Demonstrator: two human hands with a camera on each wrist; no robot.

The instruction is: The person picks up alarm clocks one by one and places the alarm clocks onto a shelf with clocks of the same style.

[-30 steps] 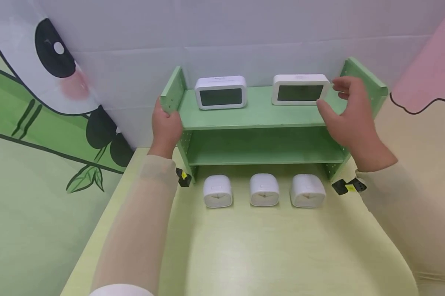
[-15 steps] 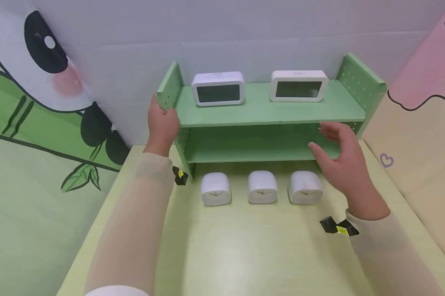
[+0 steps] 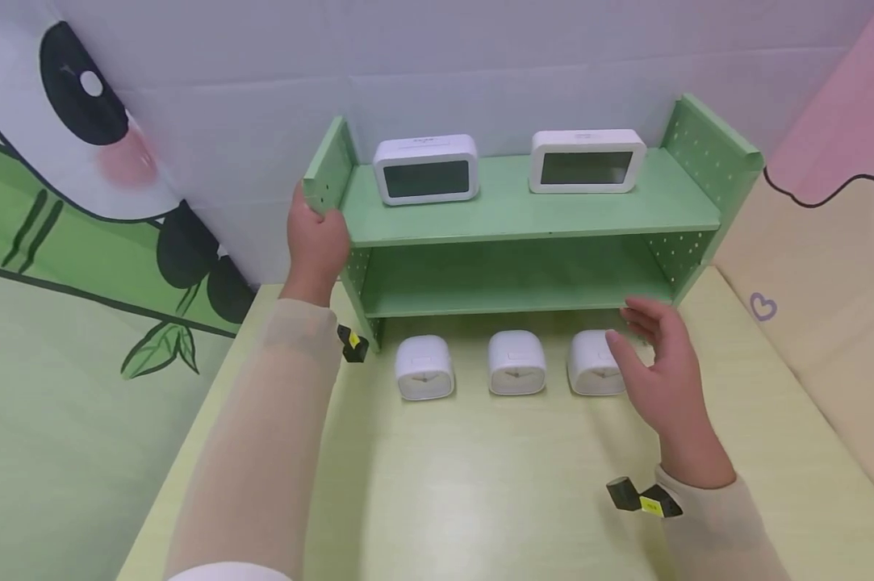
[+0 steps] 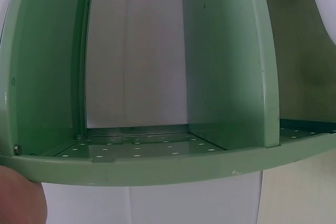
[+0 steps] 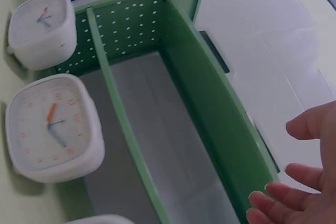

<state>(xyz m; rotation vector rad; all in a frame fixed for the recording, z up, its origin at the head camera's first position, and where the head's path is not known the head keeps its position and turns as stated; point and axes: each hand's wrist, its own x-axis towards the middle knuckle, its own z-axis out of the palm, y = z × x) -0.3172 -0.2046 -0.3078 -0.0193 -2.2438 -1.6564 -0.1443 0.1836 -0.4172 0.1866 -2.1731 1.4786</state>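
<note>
My left hand (image 3: 319, 246) grips the front edge of the left side panel of a green two-tier shelf (image 3: 527, 218). In the left wrist view, part of that hand (image 4: 20, 198) shows against the panel's perforated edge. My right hand (image 3: 658, 375) is open, thumb apart from its fingers, and overlaps the right one of three small white analog clocks (image 3: 592, 363). It holds nothing. The middle clock (image 3: 516, 363) and left clock (image 3: 424, 368) stand in a row before the shelf. Two white digital clocks with dark screens, a left one (image 3: 425, 171) and a right one (image 3: 587, 164), stand on the top tier.
The shelf stands on a pale wooden table (image 3: 437, 484) against a whitish wall covering (image 3: 262, 129). Cartoon prints mark the left and right sides. The shelf's lower tier (image 3: 516, 278) is open at the front.
My right hand has come down from beside the right digital clock to the right analog clock. My left hand keeps its grip on the shelf. The clocks stay in place.
</note>
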